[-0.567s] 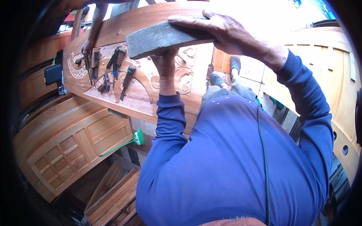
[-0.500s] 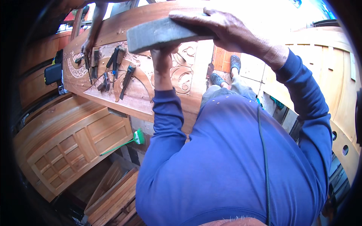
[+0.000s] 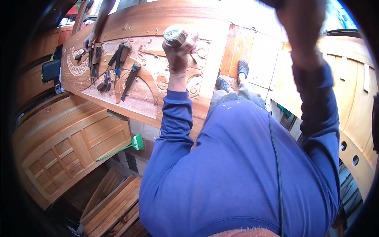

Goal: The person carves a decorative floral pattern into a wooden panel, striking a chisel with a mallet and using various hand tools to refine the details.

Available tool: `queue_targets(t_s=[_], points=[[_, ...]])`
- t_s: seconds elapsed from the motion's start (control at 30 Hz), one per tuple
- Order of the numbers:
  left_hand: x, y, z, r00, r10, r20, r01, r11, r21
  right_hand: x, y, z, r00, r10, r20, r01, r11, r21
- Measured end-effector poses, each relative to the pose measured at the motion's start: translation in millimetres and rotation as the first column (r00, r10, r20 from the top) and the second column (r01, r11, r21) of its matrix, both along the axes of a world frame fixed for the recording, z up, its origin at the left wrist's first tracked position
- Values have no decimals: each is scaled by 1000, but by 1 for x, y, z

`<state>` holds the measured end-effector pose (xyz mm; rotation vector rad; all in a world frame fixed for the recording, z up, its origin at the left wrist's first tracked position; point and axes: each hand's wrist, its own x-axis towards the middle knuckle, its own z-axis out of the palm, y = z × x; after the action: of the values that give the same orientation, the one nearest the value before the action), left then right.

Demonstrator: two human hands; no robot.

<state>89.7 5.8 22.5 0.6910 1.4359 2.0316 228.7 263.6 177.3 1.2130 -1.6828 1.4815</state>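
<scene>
My left hand (image 3: 178,53) is wrapped round the upright handle of a chisel (image 3: 175,34); its round end is pale and frayed, and its blade is hidden below my fist. Under it lies a wooden panel (image 3: 154,118) carved with scrolls and strewn with shavings. My right hand (image 3: 302,23) is raised at the upper right, smeared by motion. At its fingers the dark edge of a block (image 3: 271,2) shows, mostly cut off by the frame. Several more chisels (image 3: 130,81) lie on the panel, left of my left hand.
Another person's hand (image 3: 89,42) rests at the panel's far left, near a dark-handled tool (image 3: 80,55). A black case (image 3: 52,71) sits beyond the left edge. Panelled doors (image 3: 75,154), a green broom (image 3: 137,142) and stacked boards (image 3: 114,205) stand at the lower left. Pale boards (image 3: 351,94) lie at right.
My right hand has swung up and to the right with the grey block, away from my left hand. The chisel's frayed end, hidden by the block before, now shows.
</scene>
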Motion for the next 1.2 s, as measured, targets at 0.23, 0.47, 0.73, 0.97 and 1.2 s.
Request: queue_targets(t_s=[0.23, 0.47, 0.73, 0.97, 1.2], points=[[-3, -12, -20, 999, 31, -9, -31, 999, -8, 13, -82, -83, 403, -901, 162, 660, 408, 631], [-48, -22, -53, 996, -34, 85, 28, 996, 80, 15, -92, -74, 324, -912, 252, 520, 394, 758], [-7, -1, -11, 995, -25, -98, 15, 995, -97, 32, -70, -85, 298, -807, 510, 728, 538, 425], [-2, -5, -5, 993, -41, -113, 27, 992, -126, 34, -41, -46, 211, -881, 424, 869, 367, 331], [-12, -4, -13, 999, 33, 8, -33, 999, -25, 30, -17, -11, 172, -950, 260, 936, 240, 256]])
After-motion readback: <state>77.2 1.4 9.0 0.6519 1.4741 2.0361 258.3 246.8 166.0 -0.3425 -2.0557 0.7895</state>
